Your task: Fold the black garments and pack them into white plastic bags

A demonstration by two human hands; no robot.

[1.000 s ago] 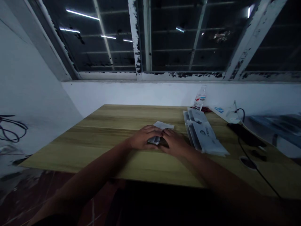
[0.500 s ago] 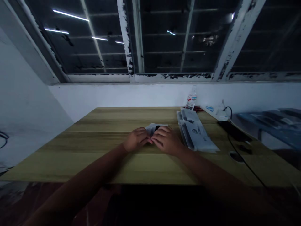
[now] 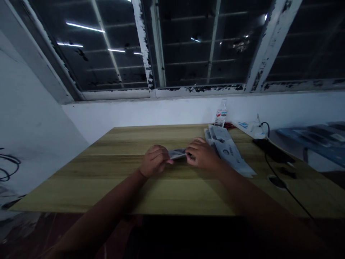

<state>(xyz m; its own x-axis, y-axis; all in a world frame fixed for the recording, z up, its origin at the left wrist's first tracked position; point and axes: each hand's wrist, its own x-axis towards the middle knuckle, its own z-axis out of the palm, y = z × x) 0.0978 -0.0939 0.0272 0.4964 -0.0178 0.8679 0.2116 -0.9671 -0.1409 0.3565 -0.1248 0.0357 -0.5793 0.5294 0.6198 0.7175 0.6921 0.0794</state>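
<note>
Over the middle of the wooden table (image 3: pixel 107 172), a small whitish plastic packet (image 3: pixel 176 154) is stretched between my two hands. My left hand (image 3: pixel 155 159) is closed on its left end, thumb pointing inward. The fingers of my right hand (image 3: pixel 201 154) pinch the right end, where a dark edge shows. What the packet contains cannot be made out. Just right of my right hand lies a stack of frosted plastic bags (image 3: pixel 231 154) with dark print.
A clear bottle (image 3: pixel 221 114) stands at the back edge by the wall. To the right are a white power strip (image 3: pixel 258 132), a black flat object (image 3: pixel 273 151), a cable and a round table hole (image 3: pixel 277 182). A blue surface (image 3: pixel 315 144) lies beyond the right edge.
My hands have moved apart, the right one going rightward, so more of the packet shows between them. The camera view has tilted slightly.
</note>
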